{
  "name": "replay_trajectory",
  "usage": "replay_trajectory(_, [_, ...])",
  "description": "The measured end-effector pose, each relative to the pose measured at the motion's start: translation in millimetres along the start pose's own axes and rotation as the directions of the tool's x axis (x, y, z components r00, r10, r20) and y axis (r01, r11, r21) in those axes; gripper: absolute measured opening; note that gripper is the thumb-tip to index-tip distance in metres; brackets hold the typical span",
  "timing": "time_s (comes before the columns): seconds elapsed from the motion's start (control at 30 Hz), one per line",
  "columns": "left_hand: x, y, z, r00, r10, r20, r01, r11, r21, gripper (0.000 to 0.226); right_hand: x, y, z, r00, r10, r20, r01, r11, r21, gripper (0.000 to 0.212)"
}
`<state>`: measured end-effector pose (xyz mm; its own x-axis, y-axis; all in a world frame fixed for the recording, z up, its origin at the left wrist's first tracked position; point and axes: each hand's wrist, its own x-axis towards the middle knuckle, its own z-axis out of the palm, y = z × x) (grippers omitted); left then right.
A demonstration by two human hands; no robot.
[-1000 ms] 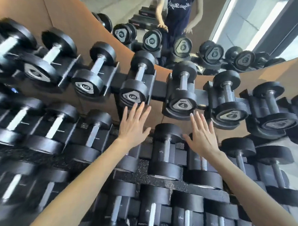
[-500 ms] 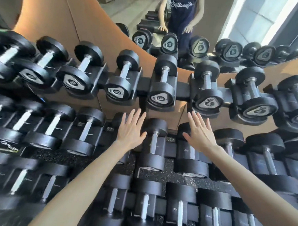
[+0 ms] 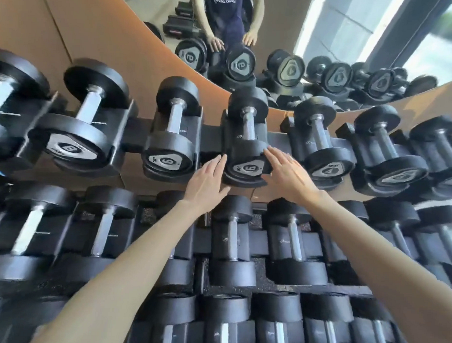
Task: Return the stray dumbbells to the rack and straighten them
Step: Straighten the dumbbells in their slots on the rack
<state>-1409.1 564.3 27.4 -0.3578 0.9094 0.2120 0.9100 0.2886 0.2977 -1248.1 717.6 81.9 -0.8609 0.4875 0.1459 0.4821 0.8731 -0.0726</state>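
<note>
A black dumbbell marked 6 (image 3: 246,151) lies in its cradle on the top tier of the rack (image 3: 210,142), steel handle pointing away from me. My left hand (image 3: 206,186) is flat with straight fingers against the left side of its near head. On the right side of that head my right hand (image 3: 287,174) lies with straight fingers too. A second dumbbell marked 6 (image 3: 169,145) sits in the cradle to the left, and one marked 4 (image 3: 324,155) to the right. Neither hand grips anything.
Two lower tiers hold rows of black dumbbells (image 3: 232,239) under my forearms. Larger dumbbells (image 3: 76,139) fill the top tier's left end. A brown wall panel and a mirror (image 3: 277,31) stand right behind the rack, reflecting the dumbbells and a person.
Both hands rose from the middle tier to the top tier and now flank the near head of a dumbbell marked 6. The view moved closer to the rack.
</note>
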Motion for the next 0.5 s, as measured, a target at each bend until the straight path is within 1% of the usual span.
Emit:
replay_trajectory(0.07, [11.9,-3.9,11.2,0.999,-0.044,0.027,0.047,0.990,-0.131,0.081,19.2,5.3,1.7,0.999,-0.031,-0.011,0.032,0.998,0.060,0.072])
replay_trajectory(0.13, [27.3,-6.9,20.5,0.998,-0.046,0.052,0.057,0.973,-0.226,0.085,41.2,10.1,1.9,0.997,-0.080,0.010,0.077,0.983,0.165,0.075])
replay_trajectory(0.2, [44.1,-8.8,27.2,0.996,-0.069,0.052,0.082,0.938,-0.336,0.089,65.3,10.5,2.8,0.989,-0.132,0.063,0.109,0.952,0.285,0.070])
replay_trajectory(0.23, [52.2,-9.5,30.3,0.995,-0.091,0.047,0.102,0.914,-0.393,0.092,75.5,9.4,5.0,0.986,-0.156,0.061,0.127,0.936,0.329,0.067])
replay_trajectory(0.3, [66.9,-12.0,37.4,0.991,-0.131,0.034,0.131,0.864,-0.486,0.092,86.9,9.4,12.7,0.986,-0.166,-0.019,0.160,0.908,0.386,0.068])
replay_trajectory(0.37, [76.4,-15.3,44.1,0.986,-0.168,0.010,0.149,0.839,-0.524,0.083,87.4,12.6,23.1,0.977,-0.147,-0.152,0.199,0.879,0.433,0.069])
replay_trajectory(0.43, [80.7,-16.4,44.5,0.986,-0.166,-0.017,0.133,0.845,-0.518,0.074,83.6,16.4,32.4,0.951,-0.129,-0.280,0.252,0.846,0.469,0.064])
replay_trajectory(0.5, [83.3,-15.4,38.4,0.992,-0.127,-0.026,0.097,0.862,-0.498,0.069,81.5,20.7,38.6,0.927,-0.119,-0.355,0.290,0.829,0.478,0.056])
